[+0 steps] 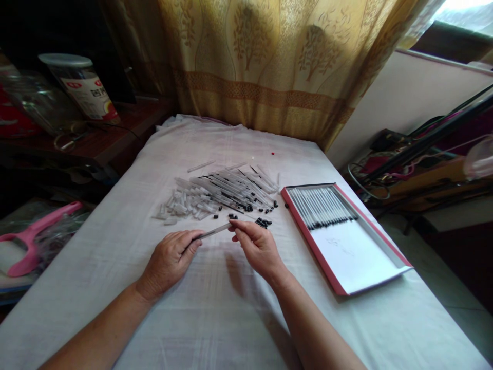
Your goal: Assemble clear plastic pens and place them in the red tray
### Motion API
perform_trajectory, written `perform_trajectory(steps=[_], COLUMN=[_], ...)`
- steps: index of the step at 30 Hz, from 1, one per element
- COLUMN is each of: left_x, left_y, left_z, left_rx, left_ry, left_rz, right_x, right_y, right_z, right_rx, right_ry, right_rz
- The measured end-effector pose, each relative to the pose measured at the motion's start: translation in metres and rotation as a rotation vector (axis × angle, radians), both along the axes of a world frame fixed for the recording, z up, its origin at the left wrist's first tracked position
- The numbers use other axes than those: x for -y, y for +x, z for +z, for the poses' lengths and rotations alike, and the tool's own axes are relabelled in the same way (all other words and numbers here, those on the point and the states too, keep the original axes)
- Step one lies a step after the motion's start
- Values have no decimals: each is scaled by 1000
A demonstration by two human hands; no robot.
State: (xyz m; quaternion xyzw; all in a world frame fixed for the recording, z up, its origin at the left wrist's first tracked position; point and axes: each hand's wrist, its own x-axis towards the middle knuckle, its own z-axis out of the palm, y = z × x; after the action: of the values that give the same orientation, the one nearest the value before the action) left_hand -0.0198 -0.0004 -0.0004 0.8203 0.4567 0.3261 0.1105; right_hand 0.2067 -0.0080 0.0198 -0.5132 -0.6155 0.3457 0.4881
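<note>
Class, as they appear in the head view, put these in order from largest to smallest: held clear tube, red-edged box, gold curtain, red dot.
1. Gold curtain
2. Red-edged box
3. Held clear tube
4. Red dot

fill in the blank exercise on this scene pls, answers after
The left hand and right hand hold one slim translucent plastic tube by its two ____.
In the picture, the shallow red-sided box lies to the ____ of the heap of translucent plastic parts.
In that box, the row of slim pale sticks has near ends coloured ____.
The gold fabric curtain shows dark figures shaped like ____.
Missing words: ends; right; black; trees.
</note>
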Motion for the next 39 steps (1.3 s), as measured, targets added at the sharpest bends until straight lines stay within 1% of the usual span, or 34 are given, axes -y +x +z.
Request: perform_trajectory(steps=[2,3,5,7,9,11,13,15,16,17,19,21,22,23,26,28,31,39], left_x=[0,0,0,0,-1,-1,-2,-2,-1,-1,0,1,1,2,4,5,6,7], left_y=[0,0,0,0,0,0,0,0,0,0,0,0,0,1,3,4,5,5], left_z=[-1,-1,-1,-2,-2,-3,-3,-2,-2,-1,0,1,2,2,3,3,3,5], left_rx=[3,8,17,24,23,18,15,15,14,14,9,-2,-8,-15,-25,-29,-41,-79], left_ry=[-14,-17,-22,-19,-23,-41,-62,-65,-63,-56,-37,-20,-15,-11,2,17,42,72], left_rz=[16,23,36,44,45,44,44,43,39,31,1,-31,-43,-53,-78,-94,-111,-138], right_x=[-9,-15,-25,-33,-38,-41,-42,-41,-39,-36,-26,-12,-5,3,19,22,22,22], right_y=[7,11,18,20,18,14,11,12,13,15,19,22,22,21,18,15,11,7], right_z=[1,2,3,5,6,6,6,5,5,4,3,3,3,3,2,1,-2,-10], right_rx=[99,200,484,755,935,1036,1071,1006,919,786,419,66,-51,-120,-188,-214,-219,-122], right_ry=[-6,-1,-4,-50,-99,-106,-94,-87,-86,-88,-110,-155,-180,-200,-233,-242,-238,-210], right_rz=[-48,-93,-149,-132,-81,-50,-41,-65,-86,-106,-132,-126,-118,-115,-128,-139,-145,-120])
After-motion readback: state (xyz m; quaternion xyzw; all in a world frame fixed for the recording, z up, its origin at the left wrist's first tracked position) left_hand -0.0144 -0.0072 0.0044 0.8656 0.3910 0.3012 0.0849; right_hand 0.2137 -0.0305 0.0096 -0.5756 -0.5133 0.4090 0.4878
